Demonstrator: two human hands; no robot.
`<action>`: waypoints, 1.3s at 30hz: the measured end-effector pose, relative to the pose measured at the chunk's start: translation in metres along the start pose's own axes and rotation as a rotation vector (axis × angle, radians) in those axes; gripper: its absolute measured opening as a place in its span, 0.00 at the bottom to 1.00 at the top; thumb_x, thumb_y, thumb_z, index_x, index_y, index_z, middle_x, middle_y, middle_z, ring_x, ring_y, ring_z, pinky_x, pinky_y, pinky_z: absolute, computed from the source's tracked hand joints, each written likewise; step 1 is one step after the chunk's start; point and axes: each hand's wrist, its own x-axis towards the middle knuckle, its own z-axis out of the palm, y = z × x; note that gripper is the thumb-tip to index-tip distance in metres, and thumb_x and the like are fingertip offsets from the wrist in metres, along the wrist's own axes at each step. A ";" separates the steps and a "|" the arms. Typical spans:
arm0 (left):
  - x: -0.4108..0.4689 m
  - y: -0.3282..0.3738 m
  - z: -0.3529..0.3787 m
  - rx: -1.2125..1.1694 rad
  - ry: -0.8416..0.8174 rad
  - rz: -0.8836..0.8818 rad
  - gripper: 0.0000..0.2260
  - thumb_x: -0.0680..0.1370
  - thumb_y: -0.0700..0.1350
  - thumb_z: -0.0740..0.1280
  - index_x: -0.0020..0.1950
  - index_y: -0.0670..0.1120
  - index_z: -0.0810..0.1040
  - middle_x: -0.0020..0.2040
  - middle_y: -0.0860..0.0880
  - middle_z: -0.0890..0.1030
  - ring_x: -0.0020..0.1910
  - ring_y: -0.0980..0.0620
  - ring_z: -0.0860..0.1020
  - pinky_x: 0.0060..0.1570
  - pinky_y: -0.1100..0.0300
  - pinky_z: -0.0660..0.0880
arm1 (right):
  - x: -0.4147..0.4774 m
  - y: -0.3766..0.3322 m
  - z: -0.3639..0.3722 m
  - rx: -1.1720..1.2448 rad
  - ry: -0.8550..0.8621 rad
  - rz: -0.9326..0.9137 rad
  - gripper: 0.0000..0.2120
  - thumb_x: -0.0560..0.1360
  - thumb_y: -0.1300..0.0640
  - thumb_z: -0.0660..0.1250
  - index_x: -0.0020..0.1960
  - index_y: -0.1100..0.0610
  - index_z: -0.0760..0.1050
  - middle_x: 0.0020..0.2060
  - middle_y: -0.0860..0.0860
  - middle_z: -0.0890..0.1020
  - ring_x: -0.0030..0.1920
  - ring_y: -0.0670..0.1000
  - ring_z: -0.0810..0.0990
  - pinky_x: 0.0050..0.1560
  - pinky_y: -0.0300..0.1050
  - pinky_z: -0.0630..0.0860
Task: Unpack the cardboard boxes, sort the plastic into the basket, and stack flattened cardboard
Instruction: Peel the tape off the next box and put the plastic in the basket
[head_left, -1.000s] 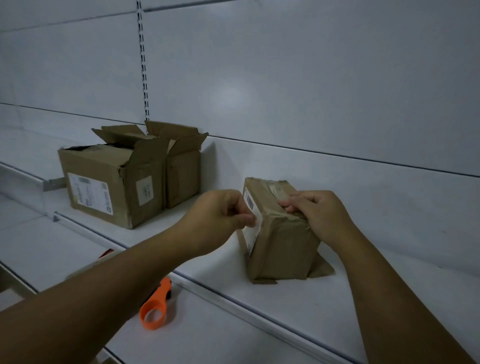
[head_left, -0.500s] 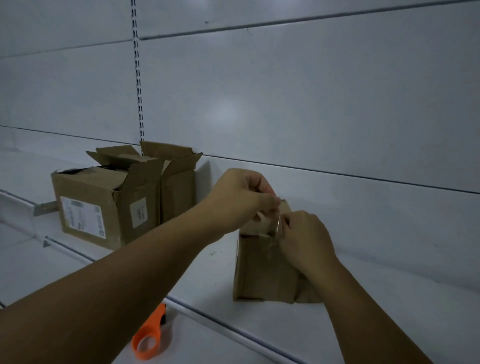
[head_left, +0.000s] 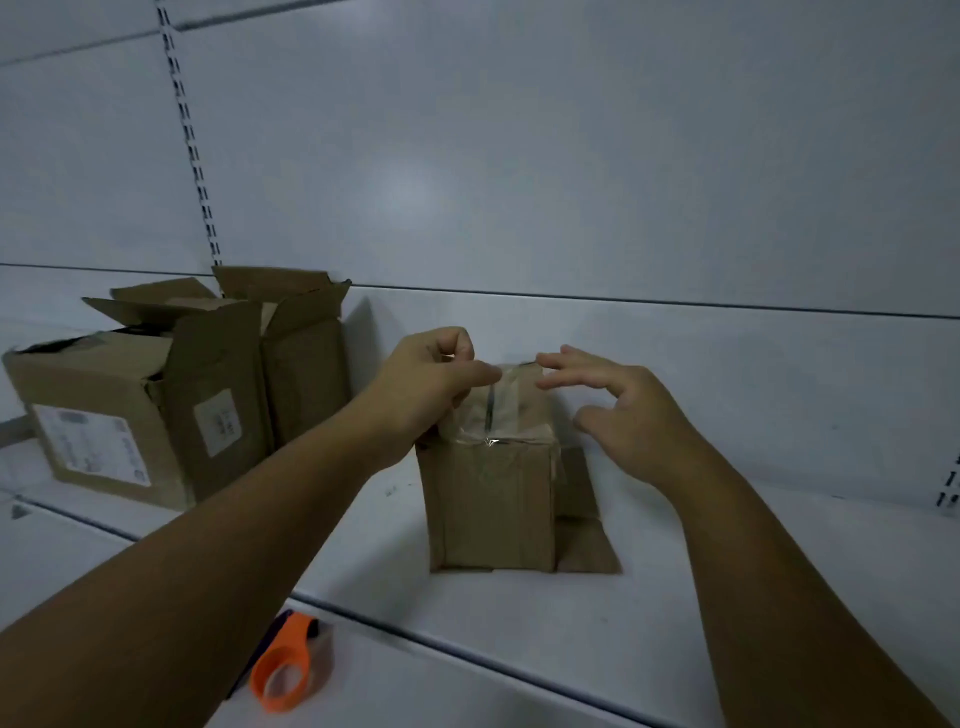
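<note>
Tape (head_left: 511, 395) across the top of the small box (head_left: 493, 504) is the step in hand. The left hand (head_left: 431, 384) pinches a loose end at the box's top left edge, while the right hand (head_left: 618, 410) hovers just right of the top, fingers spread and holding nothing. A good peel would run low and steady along the seam, with the right hand pressing the box down on the shelf (head_left: 727, 545). The box's contents are hidden. Left of it stand two opened boxes (head_left: 156, 415) — their insides cannot be seen.
</note>
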 end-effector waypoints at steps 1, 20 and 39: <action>0.000 -0.001 -0.003 -0.055 -0.045 0.003 0.16 0.76 0.38 0.65 0.29 0.46 0.65 0.23 0.52 0.65 0.22 0.56 0.62 0.23 0.65 0.62 | -0.001 0.001 0.002 -0.036 -0.075 -0.035 0.21 0.69 0.67 0.62 0.53 0.46 0.78 0.64 0.40 0.72 0.71 0.41 0.62 0.75 0.47 0.52; 0.013 -0.029 -0.023 0.489 -0.003 0.106 0.10 0.77 0.44 0.64 0.59 0.51 0.74 0.51 0.53 0.74 0.46 0.55 0.74 0.46 0.61 0.73 | -0.003 -0.012 0.041 -0.303 -0.216 -0.183 0.27 0.61 0.49 0.78 0.56 0.45 0.71 0.58 0.41 0.73 0.61 0.44 0.68 0.62 0.47 0.69; 0.019 -0.022 -0.019 0.535 -0.196 -0.020 0.10 0.77 0.46 0.65 0.56 0.46 0.78 0.57 0.49 0.75 0.53 0.51 0.76 0.56 0.56 0.73 | -0.004 -0.018 0.032 -0.127 -0.204 -0.191 0.15 0.64 0.58 0.77 0.34 0.43 0.73 0.53 0.32 0.75 0.58 0.35 0.71 0.57 0.34 0.67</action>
